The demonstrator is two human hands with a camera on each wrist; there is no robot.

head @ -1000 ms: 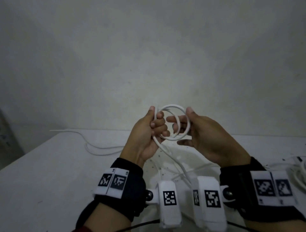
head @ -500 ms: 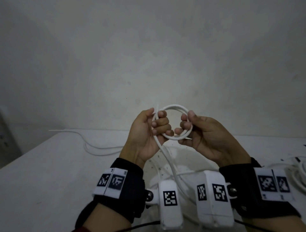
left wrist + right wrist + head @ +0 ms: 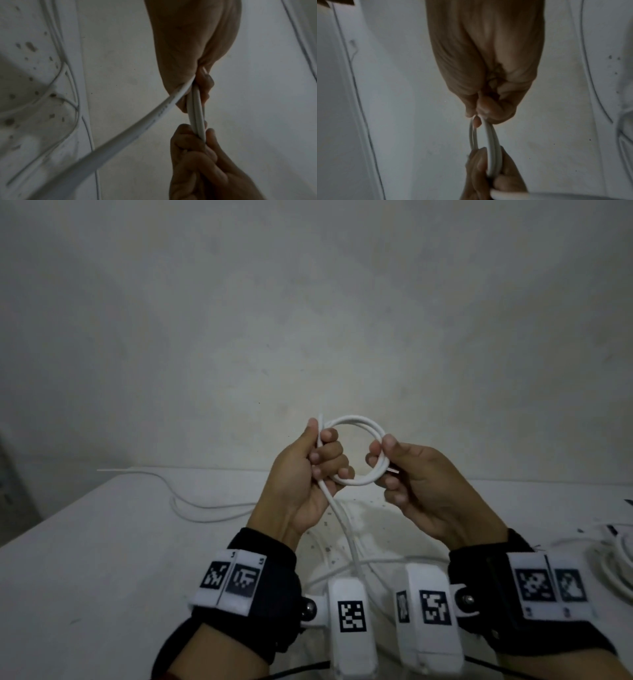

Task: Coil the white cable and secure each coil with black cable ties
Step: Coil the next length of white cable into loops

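Above the tabletop [image 3: 102, 542], a person's left hand [image 3: 305, 474] and right hand [image 3: 421, 477] grip opposite sides of a small coil in the white cable [image 3: 356, 453], fingers closed to keep the loops together; slack trails below. No black ties visible.

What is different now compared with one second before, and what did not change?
The right hand closed: its fingers, spread through the cable coil before, now pinch the coil's right side between thumb and fingers. The loops now lie together as a rounder ring. The left hand grips the coil's left side as before, and the loose cable hangs down to the white table as before.
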